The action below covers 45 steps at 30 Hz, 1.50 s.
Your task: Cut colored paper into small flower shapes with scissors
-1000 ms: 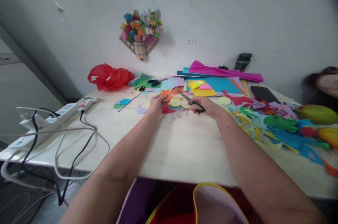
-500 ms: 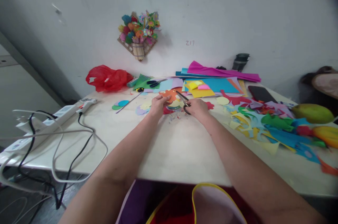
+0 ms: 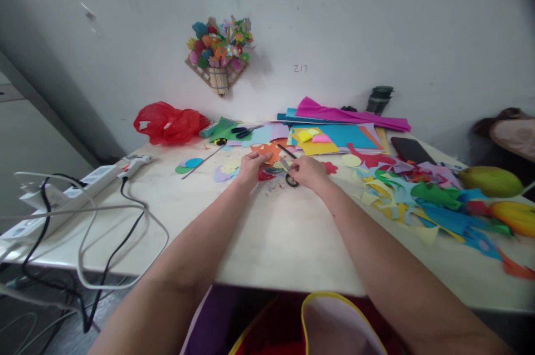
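Note:
Between finger and thumb, my left hand (image 3: 251,168) pinches an orange paper cutout (image 3: 271,151) with a scalloped edge. My right hand (image 3: 309,171) is closed around a pair of scissors (image 3: 286,163), whose blades are spread and point toward the orange paper. Below the hands lie tiny paper snippets (image 3: 273,188) and a dark red paper piece (image 3: 266,175). Pale yellow and lilac cutouts (image 3: 223,173) sit just left of my left hand. To the right of my right hand rests a red flower-shaped cutout (image 3: 330,167).
Colourful paper scraps (image 3: 418,193) spread over the table's right side near a black phone (image 3: 412,150). Coloured sheets (image 3: 355,137) and a second pair of scissors (image 3: 242,132) lie at the back. A red plastic bag (image 3: 167,123) and a power strip (image 3: 87,182) with cables are left.
The scissor blades have gone from nearly closed to spread apart, and the lower handle ring has swung down. My left hand keeps hold of the orange paper in about the same place.

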{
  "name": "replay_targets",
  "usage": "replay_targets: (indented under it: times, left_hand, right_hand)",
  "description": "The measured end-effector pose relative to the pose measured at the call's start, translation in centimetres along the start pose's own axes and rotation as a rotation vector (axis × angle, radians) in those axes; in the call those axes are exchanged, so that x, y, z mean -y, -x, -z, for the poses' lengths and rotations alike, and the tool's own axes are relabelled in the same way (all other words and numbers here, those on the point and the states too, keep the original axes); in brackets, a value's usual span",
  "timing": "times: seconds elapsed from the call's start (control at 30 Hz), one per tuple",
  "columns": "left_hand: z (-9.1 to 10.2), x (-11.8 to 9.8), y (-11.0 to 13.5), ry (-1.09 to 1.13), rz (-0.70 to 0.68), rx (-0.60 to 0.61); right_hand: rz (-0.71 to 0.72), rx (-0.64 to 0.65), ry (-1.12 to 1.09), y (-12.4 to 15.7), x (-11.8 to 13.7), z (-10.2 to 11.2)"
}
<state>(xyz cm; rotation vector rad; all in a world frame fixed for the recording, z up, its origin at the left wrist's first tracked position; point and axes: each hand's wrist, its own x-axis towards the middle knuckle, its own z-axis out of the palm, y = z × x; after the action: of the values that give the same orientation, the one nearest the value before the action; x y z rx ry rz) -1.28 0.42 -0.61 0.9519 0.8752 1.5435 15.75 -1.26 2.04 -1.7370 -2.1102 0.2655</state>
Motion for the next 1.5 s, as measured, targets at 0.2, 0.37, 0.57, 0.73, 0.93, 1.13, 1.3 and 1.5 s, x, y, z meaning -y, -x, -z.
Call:
replay_targets:
  times: [0.2,0.37,0.57,0.73,0.93,1.13,1.3,1.5]
  left_hand:
    - [-0.1,0.1,0.1,-0.004,0.013,0.026]
    - [0.0,0.3,0.0,-0.009,-0.003,0.017]
    - [-0.2,0.3,0.2,-0.023,0.005,0.044]
    - [-0.2,0.4,0.3,-0.009,-0.002,0.079]
    - [-0.2,0.5,0.4,0.008,0.024,0.104]
    - [-0.3,0.5,0.5,0.001,0.037,0.11]
    - [-0.4,0.3,0.6,-0.007,0.037,0.119]
    - [-0.4,0.2,0.5,0.006,0.033,0.071]
  right_hand:
    - [-0.214,0.095,-0.938,-0.1,0.6,-1.4]
    - [-0.211,0.169,-1.218,0.1,1.3,-1.7]
    - [-0.202,0.165,-1.306,-0.5,0.7,-2.4]
    - [-0.262,0.135,-1.322,-0.6,0.8,-2.7]
    - [-0.293,0.129,-1.331,-0.5,1.3,-2.4]
    - [-0.291,0.14,-1.32,-0.6,1.3,-2.4]
    - [-0.28,0.146,-1.314,-0.6,1.2,-2.6]
    - [-0.23,0.139,-1.228,-0.8,1.0,-2.9]
